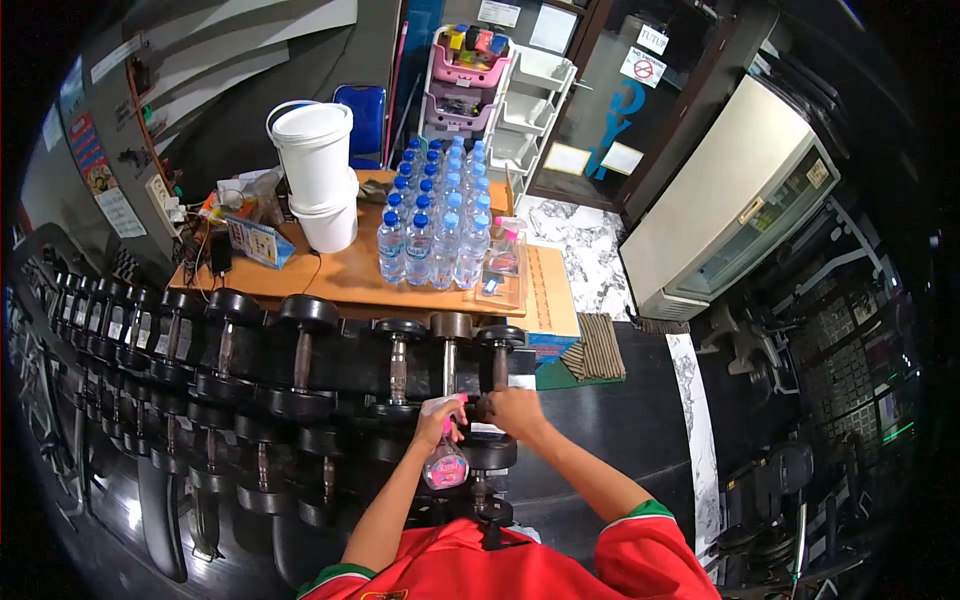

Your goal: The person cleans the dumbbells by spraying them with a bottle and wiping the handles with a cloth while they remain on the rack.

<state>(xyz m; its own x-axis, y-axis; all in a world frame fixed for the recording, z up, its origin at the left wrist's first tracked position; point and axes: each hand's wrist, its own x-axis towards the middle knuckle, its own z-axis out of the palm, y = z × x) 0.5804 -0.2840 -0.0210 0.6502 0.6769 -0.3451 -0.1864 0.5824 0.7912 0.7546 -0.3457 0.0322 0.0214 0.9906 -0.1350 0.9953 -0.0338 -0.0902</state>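
Observation:
My left hand (437, 424) is wrapped round the neck of a clear spray bottle (446, 468) with a pink trigger head and a pink label. Just right of it, my right hand (515, 412) is closed at the near end of a black dumbbell (500, 360) on the rack. Something dark shows at the fingers of that hand, but I cannot make out whether it is a cloth or part of the dumbbell. To the left lie a chrome-handled dumbbell (450, 365) and another black one (398, 370).
Dumbbells fill the tiered rack (350, 365) leftward. Behind it, a wooden table (345, 280) bears several water bottles (420, 250), white buckets (315, 165), a calendar (258, 243) and another pink-topped spray bottle (507, 250). A cardboard box (548, 290) and a fridge (725, 200) stand right.

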